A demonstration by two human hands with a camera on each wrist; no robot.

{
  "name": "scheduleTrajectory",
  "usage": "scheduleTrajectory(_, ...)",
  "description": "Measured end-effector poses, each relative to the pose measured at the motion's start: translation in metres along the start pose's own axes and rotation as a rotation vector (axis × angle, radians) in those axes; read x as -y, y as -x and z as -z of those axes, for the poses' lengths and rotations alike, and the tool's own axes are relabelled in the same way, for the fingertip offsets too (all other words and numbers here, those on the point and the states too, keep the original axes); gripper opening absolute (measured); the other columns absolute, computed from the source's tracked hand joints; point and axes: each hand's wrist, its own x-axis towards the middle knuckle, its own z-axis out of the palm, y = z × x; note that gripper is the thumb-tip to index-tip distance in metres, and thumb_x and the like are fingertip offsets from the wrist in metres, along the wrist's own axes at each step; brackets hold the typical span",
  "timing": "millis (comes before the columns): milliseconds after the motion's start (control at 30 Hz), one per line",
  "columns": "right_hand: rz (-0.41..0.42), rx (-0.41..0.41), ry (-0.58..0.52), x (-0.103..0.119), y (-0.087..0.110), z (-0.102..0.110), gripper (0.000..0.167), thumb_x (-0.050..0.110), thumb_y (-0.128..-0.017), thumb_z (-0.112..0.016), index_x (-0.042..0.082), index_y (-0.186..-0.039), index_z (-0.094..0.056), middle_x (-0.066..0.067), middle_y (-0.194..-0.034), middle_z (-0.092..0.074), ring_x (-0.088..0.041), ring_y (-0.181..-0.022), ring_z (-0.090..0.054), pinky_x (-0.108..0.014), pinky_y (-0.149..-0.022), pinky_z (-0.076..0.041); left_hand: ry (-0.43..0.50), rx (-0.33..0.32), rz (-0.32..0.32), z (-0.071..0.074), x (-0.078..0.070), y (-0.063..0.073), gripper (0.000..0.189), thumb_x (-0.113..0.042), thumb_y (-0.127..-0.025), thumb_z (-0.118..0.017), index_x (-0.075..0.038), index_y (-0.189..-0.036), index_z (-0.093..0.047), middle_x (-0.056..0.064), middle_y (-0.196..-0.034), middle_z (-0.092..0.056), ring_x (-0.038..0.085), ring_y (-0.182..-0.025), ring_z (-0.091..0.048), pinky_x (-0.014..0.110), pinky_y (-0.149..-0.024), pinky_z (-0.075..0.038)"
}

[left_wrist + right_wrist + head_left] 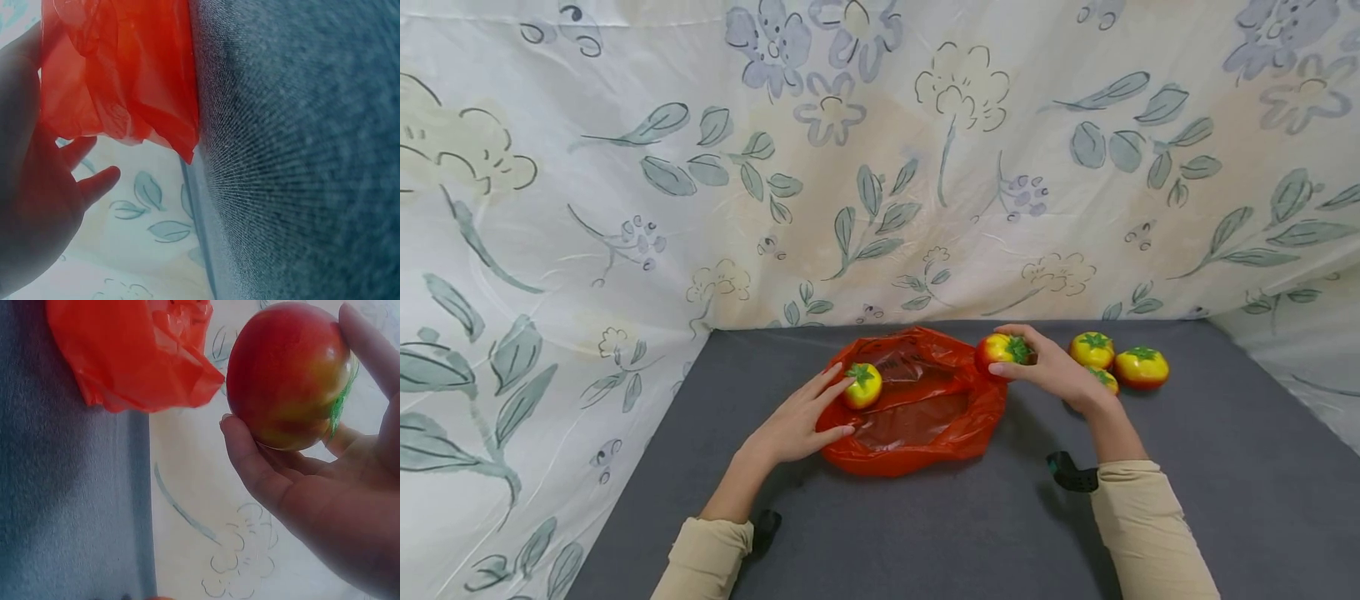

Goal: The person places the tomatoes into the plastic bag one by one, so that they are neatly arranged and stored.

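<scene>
Two-handed: gripping red-yellow fruit [991,355] in right hand [1056,367] | holding it at right edge of red bag [917,454], right of opening, pointing leafy top rightward | resting left hand [793,421], loosely spread, by left-side fruit [862,392]

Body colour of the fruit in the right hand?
The fruit is red with a yellowish patch; best seen in the right wrist view.
</scene>
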Motion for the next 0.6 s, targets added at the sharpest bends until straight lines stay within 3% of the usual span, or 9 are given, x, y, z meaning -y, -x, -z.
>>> scheduleTrajectory(600,0.020,0.047,-0.013,0.011,-0.010,-0.014,0.072,0.044,-0.085,-0.069,0.016,-0.143,-0.036,-0.013,-0.136,-0.041,-0.032,-0.119,-0.040,-0.056,-0.097,-0.036,0.003,0.000,0.000,0.002,-0.002,0.000,0.071,-0.042,-0.089,-0.064,-0.014,-0.149,-0.035,0.010,-0.157,-0.018,0.034,-0.139,-0.023,0.055,-0.107,-0.025)
